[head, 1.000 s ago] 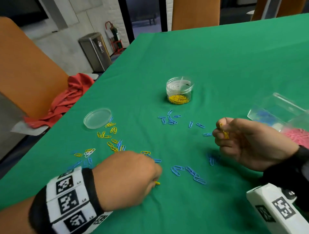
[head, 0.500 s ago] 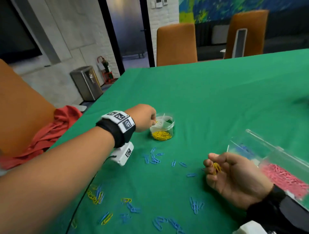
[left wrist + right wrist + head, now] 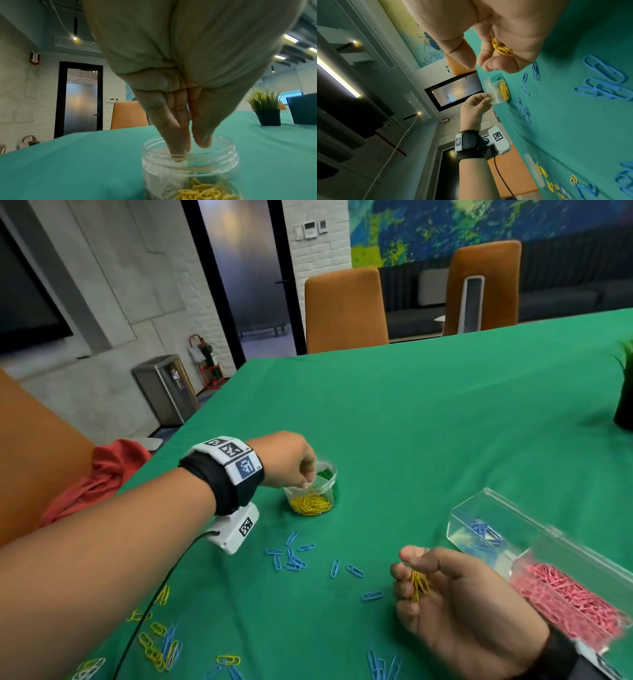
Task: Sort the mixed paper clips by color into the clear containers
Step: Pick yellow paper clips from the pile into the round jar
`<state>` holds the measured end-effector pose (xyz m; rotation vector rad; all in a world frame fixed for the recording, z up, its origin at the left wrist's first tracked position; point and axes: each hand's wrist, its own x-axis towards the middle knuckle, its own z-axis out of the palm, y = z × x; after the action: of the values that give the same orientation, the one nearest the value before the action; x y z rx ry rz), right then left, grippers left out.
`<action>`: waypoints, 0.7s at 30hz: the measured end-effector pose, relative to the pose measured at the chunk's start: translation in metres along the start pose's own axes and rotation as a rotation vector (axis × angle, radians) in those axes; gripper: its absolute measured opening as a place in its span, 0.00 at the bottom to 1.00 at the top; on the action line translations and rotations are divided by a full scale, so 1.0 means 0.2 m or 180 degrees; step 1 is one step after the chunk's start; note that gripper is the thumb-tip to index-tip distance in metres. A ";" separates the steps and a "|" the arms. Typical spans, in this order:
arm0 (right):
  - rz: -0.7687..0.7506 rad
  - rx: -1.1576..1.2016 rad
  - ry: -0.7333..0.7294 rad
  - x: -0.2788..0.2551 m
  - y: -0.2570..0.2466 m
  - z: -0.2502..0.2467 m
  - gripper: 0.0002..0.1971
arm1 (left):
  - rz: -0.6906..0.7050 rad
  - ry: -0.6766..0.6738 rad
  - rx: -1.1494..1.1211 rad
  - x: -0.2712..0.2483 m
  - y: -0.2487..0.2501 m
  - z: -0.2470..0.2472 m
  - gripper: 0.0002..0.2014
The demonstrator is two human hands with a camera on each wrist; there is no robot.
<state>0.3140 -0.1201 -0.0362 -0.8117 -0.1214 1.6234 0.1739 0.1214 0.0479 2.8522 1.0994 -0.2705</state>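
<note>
The head view looks down across the table [image 3: 428,412]; both wrist views sit close, sharing the round jar [image 3: 188,159].

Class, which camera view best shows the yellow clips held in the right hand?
The right wrist view: the yellow clips sit close and sharp in the right hand. The head view shows them smaller; the left wrist view shows none of them.

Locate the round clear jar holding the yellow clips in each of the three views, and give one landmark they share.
Head: the round clear jar sits left of centre, under the left hand.
Left wrist: the jar fills the bottom centre, fingertips dipping into its mouth.
Right wrist: the jar lies on its side in the picture, at centre, below the right hand.
Shared landmark: the orange chair.
</note>
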 end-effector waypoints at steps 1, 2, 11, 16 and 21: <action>-0.0012 0.0002 0.0018 0.00 0.00 0.00 0.11 | 0.0009 0.0042 -0.0071 -0.01 -0.01 0.00 0.05; -0.0027 0.0018 0.0043 0.01 0.00 -0.01 0.14 | 0.0013 0.0085 -0.0148 -0.01 -0.02 -0.01 0.06; -0.0106 0.0401 -0.0132 -0.01 -0.10 -0.04 0.27 | -0.0066 0.0501 -0.1953 0.00 -0.16 0.06 0.12; 0.0199 0.0021 -0.0666 0.01 -0.10 -0.01 0.04 | -0.0244 -0.0059 -0.0711 0.02 -0.17 0.15 0.52; -0.0329 -0.1056 -0.0683 0.07 -0.14 0.15 0.12 | -0.0366 0.0084 -0.0771 0.03 -0.13 0.15 0.54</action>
<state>0.3206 -0.0898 -0.0066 -0.8631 -0.5885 1.6098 0.1571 0.1412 0.0162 2.5927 1.2118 -0.0982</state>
